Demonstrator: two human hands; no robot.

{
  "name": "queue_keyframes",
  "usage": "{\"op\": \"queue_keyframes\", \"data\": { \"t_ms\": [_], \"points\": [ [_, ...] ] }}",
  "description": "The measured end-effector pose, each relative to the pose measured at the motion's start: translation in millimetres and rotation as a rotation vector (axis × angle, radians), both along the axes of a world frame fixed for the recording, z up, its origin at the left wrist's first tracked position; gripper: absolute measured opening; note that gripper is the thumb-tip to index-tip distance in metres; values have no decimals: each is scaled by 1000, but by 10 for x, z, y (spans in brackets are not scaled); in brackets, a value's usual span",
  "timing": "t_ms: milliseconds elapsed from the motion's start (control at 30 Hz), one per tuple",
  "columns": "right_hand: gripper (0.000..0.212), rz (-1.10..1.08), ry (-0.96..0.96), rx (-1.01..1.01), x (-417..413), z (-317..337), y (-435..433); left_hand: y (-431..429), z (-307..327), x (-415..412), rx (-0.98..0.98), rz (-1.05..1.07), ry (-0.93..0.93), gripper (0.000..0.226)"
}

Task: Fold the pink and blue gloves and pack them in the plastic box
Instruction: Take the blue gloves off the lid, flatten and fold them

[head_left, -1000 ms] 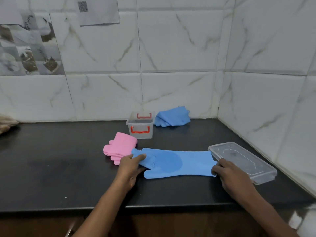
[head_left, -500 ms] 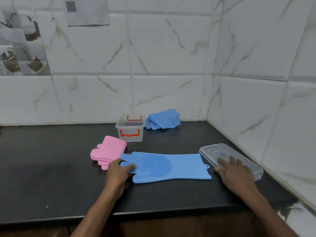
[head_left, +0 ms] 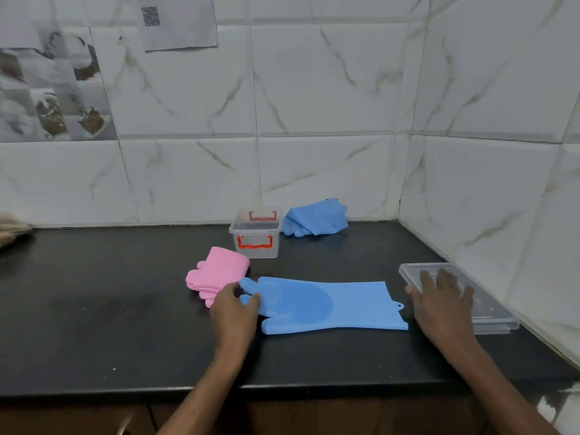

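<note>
Left hand (head_left: 234, 306) pinching fingertips of flat blue glove (head_left: 326, 304) (pink gloves (head_left: 216, 273) at ten o'clock); right hand (head_left: 442, 298) spread, ungripping, on clear lid (head_left: 489, 312).

The fingertips of the flat blue glove (head_left: 326, 304) are covered by the left hand (head_left: 233, 309), so the grip there cannot be judged, and part of the pink gloves (head_left: 216, 273) is hidden behind the same hand. The near left part of the lid (head_left: 489, 304) is covered by the right hand (head_left: 442, 304), and both forearms are cut off by the bottom edge. A brownish thing (head_left: 12, 230) is cut by the left edge and is too blurred to be identified, and the paper (head_left: 179, 22) on the wall is cut by the top edge, its code too small to be read.
</note>
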State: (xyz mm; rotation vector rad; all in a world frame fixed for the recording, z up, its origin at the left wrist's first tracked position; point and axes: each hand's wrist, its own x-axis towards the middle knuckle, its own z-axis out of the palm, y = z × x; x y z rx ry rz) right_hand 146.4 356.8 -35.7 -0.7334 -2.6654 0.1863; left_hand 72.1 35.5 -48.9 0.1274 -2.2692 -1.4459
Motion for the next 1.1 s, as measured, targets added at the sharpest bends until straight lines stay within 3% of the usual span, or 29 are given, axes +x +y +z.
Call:
{"op": "queue_keyframes", "data": {
  "t_ms": [67,133,200,233,300,367,567,900,1100],
  "points": [
    [47,300,164,-126,29,6,-127,24,32,52,-192,91,162,40],
    [46,506,120,-281,77,-25,-287,25,58,86,-350,125,323,36],
    [47,443,41,-199,88,-121,-372,8,66,118,-419,-83,399,29],
    [48,333,36,-117,85,-134,-388,5,50,132,-445,-265,333,29],
    [45,135,87,-25,105,-80,-404,20,25,192,-656,-587,123,50],
    [40,138,153,-72,153,-54,-395,49,-2,216,-858,-715,50,70],
    [16,549,6,-71,329,-93,-294,-142,-27,231,-869,-599,301,42],
    [13,325,66,12,362,-94,-318,-77,-33,284,-1046,-553,447,28],
    [13,302,88,-24,388,-85,-335,-103,-21,266,-887,-602,426,41]
  ]
}}
